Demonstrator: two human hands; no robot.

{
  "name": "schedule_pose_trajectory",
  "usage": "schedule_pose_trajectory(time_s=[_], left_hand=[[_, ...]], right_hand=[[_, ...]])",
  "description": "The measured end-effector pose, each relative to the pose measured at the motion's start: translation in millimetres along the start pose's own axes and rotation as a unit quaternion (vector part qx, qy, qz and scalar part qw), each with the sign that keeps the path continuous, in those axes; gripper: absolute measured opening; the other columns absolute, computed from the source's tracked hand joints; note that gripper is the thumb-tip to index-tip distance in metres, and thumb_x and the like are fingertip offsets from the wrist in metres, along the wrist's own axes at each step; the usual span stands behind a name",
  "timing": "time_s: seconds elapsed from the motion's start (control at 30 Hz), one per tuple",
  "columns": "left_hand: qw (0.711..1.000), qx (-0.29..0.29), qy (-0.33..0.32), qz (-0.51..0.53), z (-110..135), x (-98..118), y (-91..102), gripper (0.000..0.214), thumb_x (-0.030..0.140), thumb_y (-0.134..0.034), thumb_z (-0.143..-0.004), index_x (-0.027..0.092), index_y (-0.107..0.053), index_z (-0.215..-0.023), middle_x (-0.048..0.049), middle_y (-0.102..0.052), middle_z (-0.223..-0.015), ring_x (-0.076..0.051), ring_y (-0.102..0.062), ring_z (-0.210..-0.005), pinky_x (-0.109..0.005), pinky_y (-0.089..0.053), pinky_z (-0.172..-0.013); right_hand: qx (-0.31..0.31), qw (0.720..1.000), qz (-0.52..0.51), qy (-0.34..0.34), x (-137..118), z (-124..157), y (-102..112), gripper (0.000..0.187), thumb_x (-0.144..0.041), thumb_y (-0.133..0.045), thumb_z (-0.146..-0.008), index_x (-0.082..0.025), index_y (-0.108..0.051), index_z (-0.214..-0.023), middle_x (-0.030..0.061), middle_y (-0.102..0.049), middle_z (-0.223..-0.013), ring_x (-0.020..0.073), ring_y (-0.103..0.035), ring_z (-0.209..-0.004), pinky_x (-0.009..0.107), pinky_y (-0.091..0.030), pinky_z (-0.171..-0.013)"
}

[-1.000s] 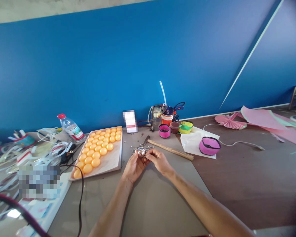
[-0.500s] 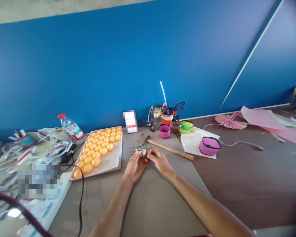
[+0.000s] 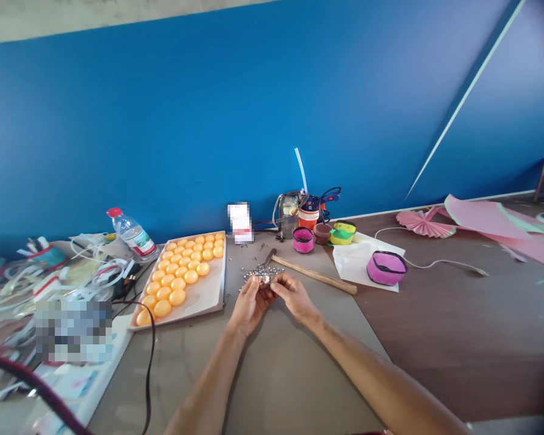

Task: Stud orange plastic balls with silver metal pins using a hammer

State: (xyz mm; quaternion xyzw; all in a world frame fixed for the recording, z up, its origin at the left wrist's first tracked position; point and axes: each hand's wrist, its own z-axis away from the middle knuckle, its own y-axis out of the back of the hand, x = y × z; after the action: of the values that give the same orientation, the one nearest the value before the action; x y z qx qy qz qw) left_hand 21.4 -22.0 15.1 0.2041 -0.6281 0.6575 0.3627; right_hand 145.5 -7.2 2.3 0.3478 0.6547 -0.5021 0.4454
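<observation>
Cupped from below and to the side, with its thumb over the near edge, the left hand [image 3: 249, 308] of the person I am watching is closed round a small, shiny, silvery rounded object [image 3: 263, 280]. The right hand [image 3: 299, 299] meets it from the other side, thumb and fingertips drawn in at its right edge; from where I stand I cannot tell whether they are clamped on it, on some tiny piece, or only resting against it.

The object sits between the two hands, low over the grey tabletop [image 3: 299, 374], just in front of a loose scatter of small, glinting, silvery pieces [image 3: 249, 270]. Just beyond the right hand lies a hammer with a pale wooden handle [image 3: 315, 275], its dark head close beside the scatter. To the left, well apart, is a shallow, pale tray [image 3: 213, 293] of glossy orange balls [image 3: 177, 297].

Such close fingerwork, I judge, calls for a steady left hand as the cradle, with the right fingertips making only small, light adjustments. Too hard a squeeze could make something so smooth slip. Staying low is wise, since a dropped piece would then not roll far; nudging the scatter or the hammer could send pieces astray.
</observation>
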Motion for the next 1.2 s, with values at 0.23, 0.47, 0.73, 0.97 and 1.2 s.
schedule_pose_trajectory(time_s=[0.23, 0.47, 0.73, 0.97, 1.2], left_hand=[[0.999, 0.0, 0.021, 0.029, -1.3, 0.3, 1.7, 0.018, 0.034, -0.058, -0.079, 0.016, -0.059, -0.076, -0.0013, -0.059, -0.07, -0.011, -0.053, -0.059, -0.028, -0.044, -0.067], [0.999, -0.003, 0.027, 0.03, -0.6, 0.2, 1.7, 0.02, 0.035, -0.056, -0.08, 0.016, -0.058, -0.075, -0.0026, -0.06, -0.072, -0.011, -0.053, -0.059, -0.028, -0.045, -0.066], [0.999, -0.004, 0.033, 0.028, 0.0, 1.5, -1.0, 0.023, 0.037, -0.057, -0.079, 0.015, -0.059, -0.075, -0.0028, -0.059, -0.07, -0.012, -0.053, -0.059, -0.026, -0.045, -0.063], [0.999, 0.003, 0.028, 0.018, 2.1, 1.4, -2.2, 0.022, 0.038, -0.059, -0.077, 0.016, -0.059, -0.074, -0.0026, -0.06, -0.07, -0.012, -0.054, -0.06, -0.027, -0.045, -0.064], [1.0, -0.007, 0.016, -0.019, 3.4, -1.8, -1.7, 0.024, 0.039, -0.059, -0.077, 0.015, -0.059, -0.079, -0.0032, -0.061, -0.07, -0.013, -0.056, -0.06, -0.027, -0.045, -0.062]], right_hand=[[-0.023, 0.999, -0.014, -0.036, -5.7, 0.3, 0.5, 0.022, -0.037, -0.064, -0.068, -0.018, -0.053, -0.067, -0.0026, -0.056, -0.06, 0.012, -0.052, -0.059, 0.026, -0.041, -0.061], [-0.039, 0.999, -0.002, -0.031, -9.3, -0.4, 1.4, 0.02, -0.035, -0.064, -0.069, -0.018, -0.055, -0.065, -0.0023, -0.057, -0.06, 0.012, -0.052, -0.06, 0.025, -0.04, -0.061], [-0.044, 0.999, 0.007, -0.026, -6.6, -1.1, 2.7, 0.017, -0.032, -0.061, -0.071, -0.018, -0.055, -0.066, -0.0025, -0.058, -0.061, 0.0114, -0.051, -0.06, 0.024, -0.04, -0.061], [-0.031, 0.999, 0.02, -0.028, -9.3, 0.0, 1.4, 0.018, -0.034, -0.062, -0.069, -0.019, -0.054, -0.065, -0.0028, -0.056, -0.06, 0.012, -0.051, -0.059, 0.025, -0.04, -0.06], [-0.005, 0.999, 0.027, -0.041, -5.6, -0.3, 3.8, 0.021, -0.036, -0.063, -0.066, -0.019, -0.051, -0.063, -0.0044, -0.053, -0.053, 0.0104, -0.046, -0.052, 0.024, -0.037, -0.053]])
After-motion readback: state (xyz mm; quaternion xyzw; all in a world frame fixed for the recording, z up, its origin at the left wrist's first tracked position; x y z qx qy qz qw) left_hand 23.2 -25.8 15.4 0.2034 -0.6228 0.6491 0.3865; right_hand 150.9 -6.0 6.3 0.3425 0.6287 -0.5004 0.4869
